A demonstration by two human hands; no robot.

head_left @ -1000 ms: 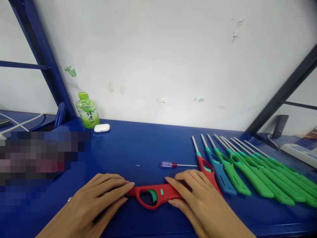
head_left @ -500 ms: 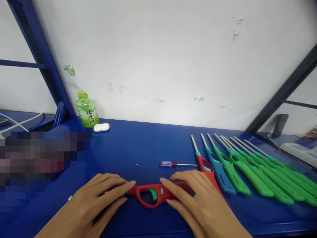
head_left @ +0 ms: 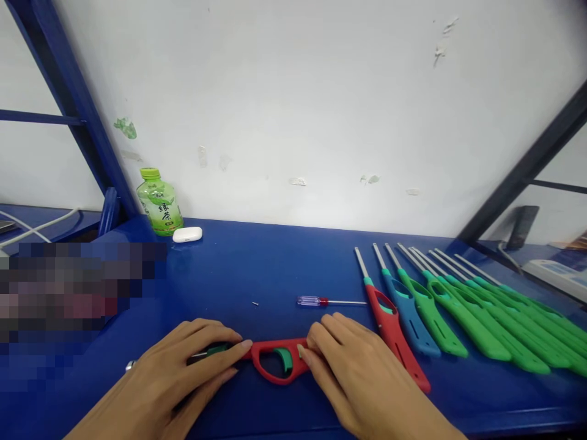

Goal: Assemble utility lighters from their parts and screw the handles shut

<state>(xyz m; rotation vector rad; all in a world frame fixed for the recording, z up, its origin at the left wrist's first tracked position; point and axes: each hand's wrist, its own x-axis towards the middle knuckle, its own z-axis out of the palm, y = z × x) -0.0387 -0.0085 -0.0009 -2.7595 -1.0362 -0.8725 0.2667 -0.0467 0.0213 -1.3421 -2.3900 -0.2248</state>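
A red stick lighter [head_left: 275,360] with a green trigger lies sideways on the blue bench [head_left: 257,269], close to me. My left hand [head_left: 192,366] rests on its nozzle end, fingers curled over the green collar and metal tube. My right hand [head_left: 353,373] lies over the handle end, fingers pressed on the red body. A small screwdriver [head_left: 321,301] with a clear handle lies just beyond the lighter, and a tiny screw [head_left: 255,303] lies to its left.
A row of several stick lighters [head_left: 458,305], one red, one blue and the rest green, lies to the right. A green tea bottle [head_left: 159,205] and a white earbud case [head_left: 188,234] stand at the back left. Blue frame posts rise at both sides.
My right hand has slid left along the red lighter, covering more of its handle. The left hand has stayed put, and the green collar now shows under its fingers.
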